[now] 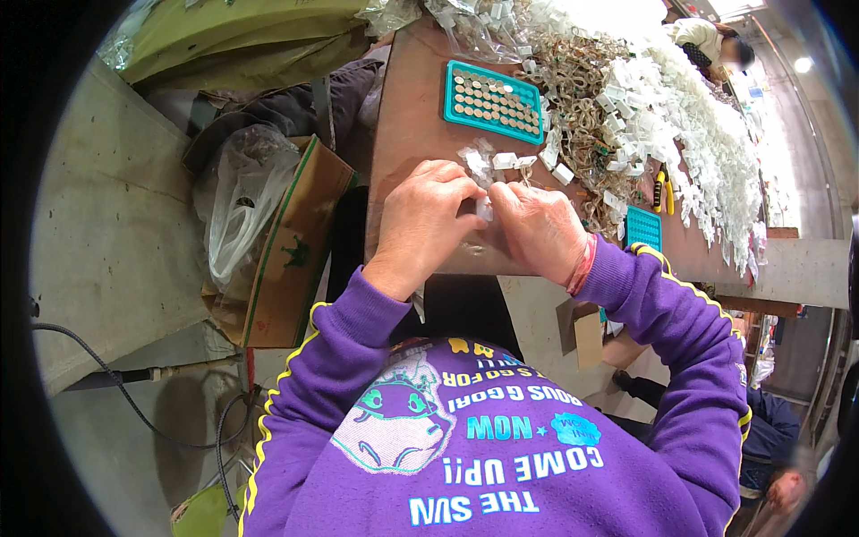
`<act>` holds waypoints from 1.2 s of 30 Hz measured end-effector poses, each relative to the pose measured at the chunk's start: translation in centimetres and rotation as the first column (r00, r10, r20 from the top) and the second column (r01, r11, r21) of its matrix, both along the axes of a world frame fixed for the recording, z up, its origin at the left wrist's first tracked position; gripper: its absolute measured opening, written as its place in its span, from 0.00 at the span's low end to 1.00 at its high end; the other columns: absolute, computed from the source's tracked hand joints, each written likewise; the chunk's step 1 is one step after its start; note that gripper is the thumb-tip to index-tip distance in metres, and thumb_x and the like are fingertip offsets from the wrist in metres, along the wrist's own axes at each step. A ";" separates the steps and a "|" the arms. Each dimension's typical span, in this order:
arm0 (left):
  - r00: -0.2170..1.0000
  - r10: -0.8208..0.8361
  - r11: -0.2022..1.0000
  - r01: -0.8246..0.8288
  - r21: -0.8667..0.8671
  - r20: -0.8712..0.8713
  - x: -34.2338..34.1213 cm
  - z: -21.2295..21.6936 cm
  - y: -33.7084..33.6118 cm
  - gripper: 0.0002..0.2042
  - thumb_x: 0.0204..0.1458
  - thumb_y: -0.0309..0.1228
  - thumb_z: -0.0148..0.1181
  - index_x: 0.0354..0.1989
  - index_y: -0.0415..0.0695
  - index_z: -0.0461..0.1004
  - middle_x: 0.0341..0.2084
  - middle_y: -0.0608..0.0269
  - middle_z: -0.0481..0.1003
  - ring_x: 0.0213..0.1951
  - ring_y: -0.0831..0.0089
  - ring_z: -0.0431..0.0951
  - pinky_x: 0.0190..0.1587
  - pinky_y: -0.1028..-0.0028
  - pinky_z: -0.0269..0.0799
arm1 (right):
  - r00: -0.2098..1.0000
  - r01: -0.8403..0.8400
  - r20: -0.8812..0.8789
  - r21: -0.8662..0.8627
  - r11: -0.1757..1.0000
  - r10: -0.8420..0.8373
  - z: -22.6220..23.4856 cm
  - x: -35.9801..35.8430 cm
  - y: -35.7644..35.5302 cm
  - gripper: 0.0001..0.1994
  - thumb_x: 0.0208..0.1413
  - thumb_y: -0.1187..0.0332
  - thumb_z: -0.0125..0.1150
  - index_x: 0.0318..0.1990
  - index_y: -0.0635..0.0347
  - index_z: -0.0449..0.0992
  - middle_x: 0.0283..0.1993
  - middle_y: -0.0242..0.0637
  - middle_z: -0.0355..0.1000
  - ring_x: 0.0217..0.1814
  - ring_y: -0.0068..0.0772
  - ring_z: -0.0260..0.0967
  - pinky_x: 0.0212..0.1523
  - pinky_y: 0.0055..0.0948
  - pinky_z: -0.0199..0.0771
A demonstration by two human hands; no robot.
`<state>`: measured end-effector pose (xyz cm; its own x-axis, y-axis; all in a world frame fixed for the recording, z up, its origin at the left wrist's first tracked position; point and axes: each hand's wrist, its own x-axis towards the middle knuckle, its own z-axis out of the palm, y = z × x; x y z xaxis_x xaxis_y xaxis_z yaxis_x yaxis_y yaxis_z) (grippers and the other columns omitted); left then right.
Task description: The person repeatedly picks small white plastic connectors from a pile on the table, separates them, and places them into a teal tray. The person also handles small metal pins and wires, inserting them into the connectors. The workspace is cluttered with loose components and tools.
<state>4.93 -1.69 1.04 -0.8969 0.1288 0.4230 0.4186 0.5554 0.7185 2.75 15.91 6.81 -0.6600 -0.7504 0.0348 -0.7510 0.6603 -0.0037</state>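
My left hand (pixel 424 219) and my right hand (pixel 543 224) meet over the near edge of the brown table (pixel 403 116). Between their fingertips is a small whitish plastic piece (pixel 484 208), mostly covered by the fingers. The fingers of both hands are closed in a pinch; what exactly my right fingers grip is hidden. Just beyond them lie a crumpled clear plastic bit (pixel 479 159) and a small white plastic block (pixel 506 161). Farther off sits a teal tray (pixel 492 100) with rows of round silvery discs.
A large heap of clear and white plastic pieces (pixel 707 152) with tangled brownish strands (pixel 577 116) covers the table's right side. Yellow-handled pliers (pixel 663 190) and a second teal tray (pixel 643 227) lie there. A cardboard box (pixel 300 251) with a plastic bag (pixel 246 197) stands left. Other people are nearby.
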 end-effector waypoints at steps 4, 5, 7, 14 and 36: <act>1.000 0.002 1.000 -0.002 0.005 0.011 0.0 -0.1 0.1 0.15 0.31 0.29 0.73 0.31 0.43 0.79 0.35 0.63 0.78 0.46 0.62 0.76 0.47 0.68 0.73 | 0.995 -0.052 -0.092 -0.042 0.998 0.048 -0.5 0.4 0.0 0.14 0.52 0.60 0.64 0.39 0.58 0.69 0.28 0.38 0.70 0.28 0.40 0.75 0.28 0.35 0.76; 1.000 0.001 1.000 -0.001 0.012 -0.002 0.0 -0.1 0.1 0.14 0.32 0.29 0.72 0.31 0.43 0.79 0.36 0.63 0.78 0.46 0.62 0.76 0.47 0.68 0.73 | 0.996 -0.038 -0.082 -0.055 0.998 0.033 -0.6 0.4 0.1 0.14 0.51 0.61 0.65 0.39 0.58 0.69 0.28 0.37 0.70 0.28 0.40 0.74 0.28 0.35 0.75; 1.000 -0.006 1.000 0.006 0.022 -0.003 0.0 -0.2 0.0 0.14 0.32 0.29 0.72 0.31 0.43 0.79 0.36 0.63 0.78 0.46 0.62 0.76 0.48 0.68 0.73 | 0.998 -0.010 -0.059 -0.079 0.997 0.005 -0.8 0.2 0.4 0.14 0.51 0.61 0.65 0.39 0.58 0.69 0.28 0.37 0.70 0.27 0.39 0.74 0.28 0.35 0.75; 1.000 0.010 1.000 -0.010 0.005 -0.015 -0.1 -0.5 0.2 0.12 0.34 0.32 0.72 0.30 0.47 0.81 0.32 0.67 0.77 0.46 0.66 0.76 0.47 0.69 0.73 | 0.995 -0.092 -0.050 -0.141 0.986 0.085 -1.5 -0.4 1.0 0.14 0.47 0.67 0.65 0.38 0.57 0.69 0.29 0.35 0.70 0.30 0.38 0.73 0.29 0.34 0.74; 1.000 0.011 1.000 -0.011 -0.001 -0.020 -0.1 -0.4 0.1 0.11 0.35 0.32 0.72 0.30 0.47 0.80 0.32 0.68 0.76 0.45 0.66 0.76 0.45 0.69 0.74 | 0.993 0.020 0.117 -0.239 0.971 0.008 0.0 -0.3 0.6 0.06 0.52 0.75 0.61 0.36 0.60 0.69 0.28 0.44 0.70 0.30 0.49 0.72 0.30 0.39 0.72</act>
<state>4.85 -1.61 0.68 -0.8895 0.1192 0.4411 0.4269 0.5611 0.7092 2.40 16.55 6.81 -0.6747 -0.7254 0.1362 -0.7320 0.6341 -0.2491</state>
